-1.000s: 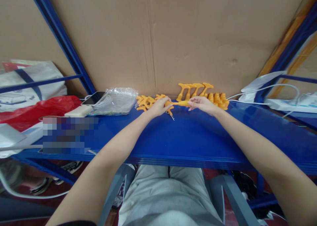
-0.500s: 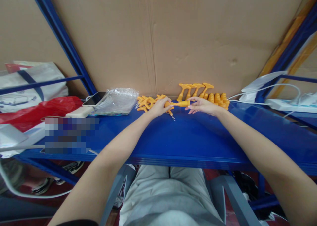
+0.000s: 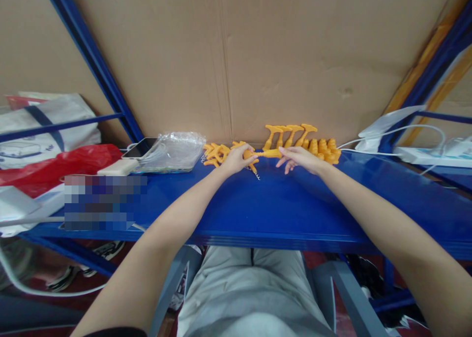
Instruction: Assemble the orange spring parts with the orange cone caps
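Far left: white bag [image 3: 44, 125] and red plastic bag [image 3: 55, 162] beside a blue shelf post [image 3: 92, 61]. Further right on the blue table [image 3: 280, 204]: phone [image 3: 139, 147], white power bank [image 3: 118, 167], clear plastic pouch [image 3: 173, 151]. Behind everything, a cardboard wall [image 3: 258, 56].

Mid-table, a heap of orange plastic parts [image 3: 217, 153]. Left hand [image 3: 236, 159] closed around one end of an orange piece [image 3: 271, 153], held just above the table near the wall. Right hand [image 3: 300, 157] pinching the other end, remaining fingers loosely spread.

Behind, upright orange T-shaped pieces [image 3: 291, 134]; beside them, orange ridged pieces [image 3: 326, 149]. Far right: white power strip [image 3: 427, 156] with cables [image 3: 391, 132].
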Motion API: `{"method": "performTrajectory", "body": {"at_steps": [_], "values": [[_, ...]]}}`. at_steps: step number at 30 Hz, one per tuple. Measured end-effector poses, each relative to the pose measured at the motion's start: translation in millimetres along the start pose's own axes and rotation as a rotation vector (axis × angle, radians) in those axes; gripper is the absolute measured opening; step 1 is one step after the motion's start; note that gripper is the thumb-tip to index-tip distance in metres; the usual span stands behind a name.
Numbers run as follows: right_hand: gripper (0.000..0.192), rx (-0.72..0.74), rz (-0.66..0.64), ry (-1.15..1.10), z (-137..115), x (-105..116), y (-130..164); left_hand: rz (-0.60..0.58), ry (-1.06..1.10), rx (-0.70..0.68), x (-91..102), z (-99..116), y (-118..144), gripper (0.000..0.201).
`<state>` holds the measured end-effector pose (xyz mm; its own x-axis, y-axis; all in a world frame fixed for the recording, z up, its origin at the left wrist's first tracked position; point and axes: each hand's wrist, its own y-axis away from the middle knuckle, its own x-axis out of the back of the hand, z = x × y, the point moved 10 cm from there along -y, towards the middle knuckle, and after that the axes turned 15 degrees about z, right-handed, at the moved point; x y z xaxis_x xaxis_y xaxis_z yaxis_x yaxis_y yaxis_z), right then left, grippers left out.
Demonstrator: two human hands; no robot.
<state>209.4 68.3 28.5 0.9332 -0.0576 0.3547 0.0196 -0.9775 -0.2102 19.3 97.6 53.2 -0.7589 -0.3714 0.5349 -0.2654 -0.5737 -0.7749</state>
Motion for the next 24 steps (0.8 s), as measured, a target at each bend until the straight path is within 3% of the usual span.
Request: {"method": "performTrajectory", "body": {"at_steps": [8,15,17,20,24], "values": [[0.035,0.143,0.058,-0.009,-11,10,-1,0.023,0.026,-0.028,1.8,7,0,0.018],[0.068,0.052,0.06,-0.046,-8,4,-1,0.032,0.016,-0.048,4.7,19,-1,0.017],[0.065,0.024,0.044,-0.014,-5,3,-1,0.024,0.007,-0.039,3.6,16,-1,0.017],[0.043,0.045,0.022,0.006,-4,3,-1,0.026,0.011,-0.032,3.4,11,-1,0.017],[0.043,0.094,0.049,-0.015,-5,8,-2,0.03,0.027,-0.034,5.1,11,-2,0.019]]}}
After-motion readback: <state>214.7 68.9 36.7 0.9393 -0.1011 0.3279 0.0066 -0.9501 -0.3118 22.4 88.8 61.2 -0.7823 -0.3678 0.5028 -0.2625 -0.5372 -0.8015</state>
